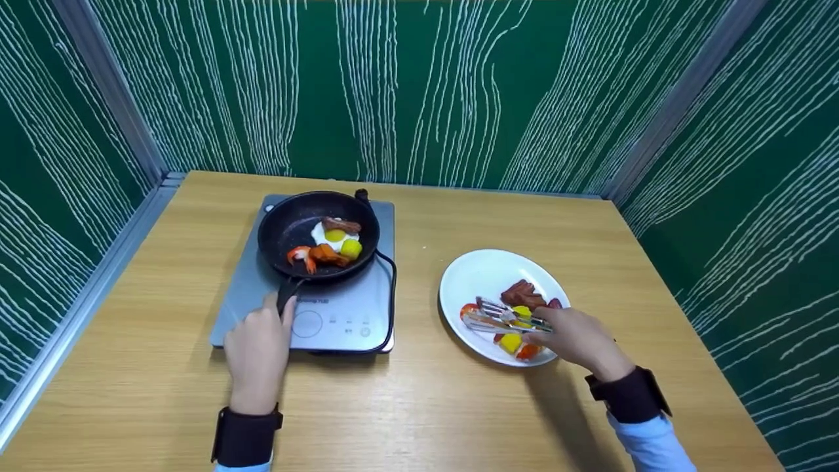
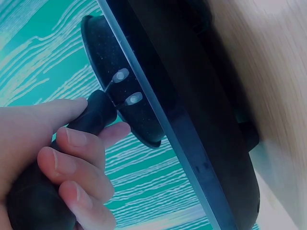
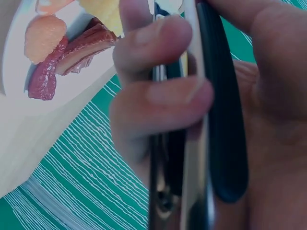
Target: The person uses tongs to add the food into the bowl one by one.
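Note:
In the head view my left hand (image 1: 255,344) grips the handle (image 1: 286,296) of a black frying pan (image 1: 285,219). The left wrist view shows the fingers curled round this handle. Inside the pan lie a fried egg (image 1: 334,235), a brown meat piece (image 1: 344,225), a yellow chunk (image 1: 351,249), an orange-brown piece (image 1: 326,254) and a shrimp-like red piece (image 1: 301,254). My right hand (image 1: 580,337) holds metal tongs (image 1: 485,322) with black grips (image 3: 223,105), fingers wrapped round them. The tongs' tips are over food on a white plate (image 1: 467,275); whether they pinch any cannot be told.
Under the pan is a silver induction cooker (image 1: 242,314), its black cord (image 1: 393,288) curving along the right side. Brown meat (image 1: 521,293) and yellow pieces (image 1: 510,343) lie on the plate. Green walls (image 1: 446,92) with white lines enclose the wooden table (image 1: 419,406).

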A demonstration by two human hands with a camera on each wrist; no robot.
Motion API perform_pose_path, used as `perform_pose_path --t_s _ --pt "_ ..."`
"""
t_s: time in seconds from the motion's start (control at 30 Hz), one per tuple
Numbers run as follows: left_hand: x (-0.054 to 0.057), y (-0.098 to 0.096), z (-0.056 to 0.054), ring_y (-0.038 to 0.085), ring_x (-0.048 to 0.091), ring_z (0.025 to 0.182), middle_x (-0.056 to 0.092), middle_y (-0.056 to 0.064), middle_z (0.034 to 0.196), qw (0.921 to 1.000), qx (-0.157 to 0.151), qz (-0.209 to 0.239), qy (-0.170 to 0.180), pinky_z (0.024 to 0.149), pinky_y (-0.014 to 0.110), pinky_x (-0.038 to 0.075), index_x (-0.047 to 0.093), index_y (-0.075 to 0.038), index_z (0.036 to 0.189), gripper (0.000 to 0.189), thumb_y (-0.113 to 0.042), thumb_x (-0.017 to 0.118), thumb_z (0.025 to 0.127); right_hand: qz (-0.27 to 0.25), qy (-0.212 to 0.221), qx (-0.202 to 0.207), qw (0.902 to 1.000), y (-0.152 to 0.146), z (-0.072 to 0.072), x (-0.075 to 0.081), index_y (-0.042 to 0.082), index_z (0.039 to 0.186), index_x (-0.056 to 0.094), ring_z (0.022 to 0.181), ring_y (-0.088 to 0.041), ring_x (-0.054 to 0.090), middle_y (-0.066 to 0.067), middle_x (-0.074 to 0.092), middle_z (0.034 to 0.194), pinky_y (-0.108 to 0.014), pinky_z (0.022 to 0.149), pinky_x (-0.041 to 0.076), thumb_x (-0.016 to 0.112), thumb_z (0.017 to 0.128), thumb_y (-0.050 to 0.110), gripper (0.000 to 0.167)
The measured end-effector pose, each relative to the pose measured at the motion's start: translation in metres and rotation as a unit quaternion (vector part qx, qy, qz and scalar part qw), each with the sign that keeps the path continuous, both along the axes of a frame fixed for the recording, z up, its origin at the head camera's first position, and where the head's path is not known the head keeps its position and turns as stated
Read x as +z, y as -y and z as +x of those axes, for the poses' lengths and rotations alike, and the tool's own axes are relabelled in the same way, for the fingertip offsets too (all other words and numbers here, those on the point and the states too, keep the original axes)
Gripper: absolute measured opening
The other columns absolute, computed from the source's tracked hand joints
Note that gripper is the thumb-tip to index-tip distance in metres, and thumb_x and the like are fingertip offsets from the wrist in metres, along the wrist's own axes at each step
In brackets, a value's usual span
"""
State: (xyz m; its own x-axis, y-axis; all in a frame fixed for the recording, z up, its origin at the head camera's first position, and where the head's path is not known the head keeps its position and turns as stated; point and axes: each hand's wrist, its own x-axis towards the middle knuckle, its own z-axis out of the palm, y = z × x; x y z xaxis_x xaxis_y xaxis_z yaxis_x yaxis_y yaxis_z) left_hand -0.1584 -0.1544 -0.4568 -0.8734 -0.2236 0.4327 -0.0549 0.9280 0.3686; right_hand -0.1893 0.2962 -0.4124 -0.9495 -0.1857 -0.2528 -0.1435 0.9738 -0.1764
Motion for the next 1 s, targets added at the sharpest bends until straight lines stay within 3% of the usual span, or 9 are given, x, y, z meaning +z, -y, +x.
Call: perform_pose_path --t_s 0.17,0.47,0.67,0.8,1.0 --pt "0.0 -0.001 0.0 0.038 0.062 0.048 0.065 0.02 0.062 1.0 -0.002 0.003 0.006 0.04 0.044 0.042 0.067 0.004 0.099 0.038 -0.034 0.063 0.102 0.008 -0.012 -0.005 0.9999 0.0 -0.001 -0.003 0.005 0.135 0.063 0.101 -0.036 0.065 -0.022 0.07 0.126 -0.057 0.092 0.052 0.071 0.094 0.041 0.055" --pt "-0.001 0.001 -0.001 0.037 0.062 0.048 0.065 0.02 0.062 1.0 -0.001 0.005 0.007 0.041 0.045 0.044 0.068 0.004 0.103 0.038 -0.033 0.062 0.102 0.011 -0.065 -0.006 0.9978 0.002 0.004 -0.012 0.004 0.127 0.068 0.086 -0.029 0.064 -0.019 0.074 0.113 -0.045 0.075 0.053 0.072 0.095 0.038 0.047" --pt "-0.002 0.0 0.0 0.037 0.062 0.048 0.064 0.019 0.062 0.9999 -0.003 0.009 0.009 0.041 0.044 0.044 0.067 0.004 0.099 0.038 -0.034 0.062 0.102 0.01 -0.076 -0.022 0.9968 0.001 0.007 -0.016 0.006 0.124 0.069 0.075 -0.024 0.057 -0.009 0.072 0.096 -0.032 0.062 0.039 0.072 0.094 0.039 0.044" --pt "-0.002 -0.001 0.001 0.04 0.063 0.05 0.066 0.021 0.063 0.9999 0.0 0.013 -0.002 0.042 0.048 0.044 0.066 0.002 0.1 0.036 -0.033 0.063 0.102 0.003 -0.082 -0.03 0.9962 0.002 0.008 -0.017 0.008 0.119 0.069 0.069 -0.022 0.053 -0.004 0.062 0.083 -0.031 0.058 0.031 0.071 0.095 0.04 0.041" --pt "-0.001 0.0 0.0 0.039 0.063 0.05 0.066 0.022 0.064 0.9999 0.0 0.012 -0.002 0.042 0.046 0.043 0.067 0.002 0.105 0.035 -0.032 0.063 0.102 -0.006 -0.082 -0.043 0.9957 0.005 0.008 -0.017 0.008 0.122 0.068 0.066 -0.021 0.051 -0.002 0.058 0.078 -0.031 0.057 0.027 0.068 0.096 0.043 0.043"
